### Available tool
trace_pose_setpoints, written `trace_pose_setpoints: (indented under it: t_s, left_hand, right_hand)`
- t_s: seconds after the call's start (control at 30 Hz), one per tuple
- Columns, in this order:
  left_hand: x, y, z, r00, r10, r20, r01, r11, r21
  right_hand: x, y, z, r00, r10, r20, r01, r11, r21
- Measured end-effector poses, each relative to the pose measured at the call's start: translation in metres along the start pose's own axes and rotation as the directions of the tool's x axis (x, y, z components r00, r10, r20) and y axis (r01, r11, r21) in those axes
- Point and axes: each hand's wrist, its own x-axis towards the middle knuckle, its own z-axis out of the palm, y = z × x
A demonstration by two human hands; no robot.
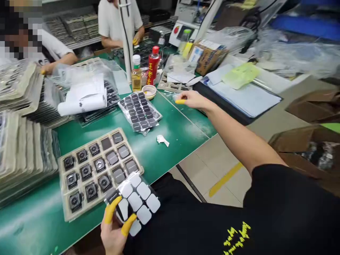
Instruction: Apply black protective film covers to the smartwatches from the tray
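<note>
My left hand (114,226), with yellow finger cots on thumb and finger, grips a sheet of white rounded-square stickers (145,191) on a dark backing in clear plastic. The sheet overlaps the near corner of a beige tray (63,198). Watch cases with round black backs (91,191) fill several of its pockets, and flat grey squares (123,151) lie in others. My right hand (192,100) is stretched out over the far edge of the green table. Its fingers are curled together, with a yellow cot on one; whatever they hold is too small to tell.
Packs of black rounded squares (139,111), a tape roll (149,92), a red can (153,67) and a small bottle (136,74) stand beyond the tray. Stacked trays (26,152) crowd the left. A white scrap (162,140) lies mid-table. Two people work across the table.
</note>
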Motion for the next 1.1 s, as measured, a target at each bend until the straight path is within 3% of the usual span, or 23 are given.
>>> trace_pose_setpoints:
  t_s: [0.1,0.27,0.4,0.53,0.67,0.73,0.8,0.9,1.0,1.1]
  left_hand:
    - [0.004,0.004,0.002,0.995,-0.091,0.032,0.092,0.995,-0.026]
    - [0.006,0.018,0.018,0.981,-0.179,0.072,0.179,0.984,0.008]
    - [-0.005,0.022,0.028,0.973,-0.227,0.027,0.227,0.974,0.023]
    - [-0.005,0.021,0.024,0.981,-0.188,0.046,0.186,0.981,0.055]
    - [0.009,0.016,0.015,0.995,-0.023,0.097,0.010,0.992,0.126]
    - [0.014,0.013,0.014,0.993,0.068,0.101,-0.081,0.988,0.130]
    - [0.016,0.013,0.016,0.986,0.145,0.081,-0.154,0.982,0.111]
    - [0.018,0.017,0.023,0.984,0.155,0.089,-0.164,0.981,0.104]
    - [0.022,0.026,0.029,0.981,0.137,0.135,-0.155,0.979,0.136]
    - [0.025,0.034,0.033,0.966,0.221,0.133,-0.235,0.966,0.107]
  right_hand:
    - [0.043,0.032,-0.019,0.987,0.151,-0.049,-0.154,0.986,-0.064]
    - [0.087,0.059,-0.009,0.964,0.266,-0.011,-0.265,0.956,-0.123]
    - [0.099,0.070,0.007,0.967,0.245,-0.072,-0.254,0.955,-0.156]
    - [0.091,0.071,0.015,0.962,0.187,-0.200,-0.227,0.953,-0.199]
    - [0.057,0.060,0.027,0.961,0.038,-0.273,-0.109,0.962,-0.250]
    - [0.023,0.052,0.044,0.979,-0.070,-0.194,0.015,0.962,-0.272]
    - [-0.022,0.043,0.068,0.982,-0.187,-0.036,0.171,0.949,-0.264]
    - [-0.091,0.033,0.107,0.931,-0.334,0.146,0.360,0.906,-0.222]
    - [-0.134,0.031,0.132,0.898,-0.396,0.194,0.433,0.873,-0.222]
    - [-0.152,0.028,0.136,0.892,-0.411,0.190,0.447,0.865,-0.228]
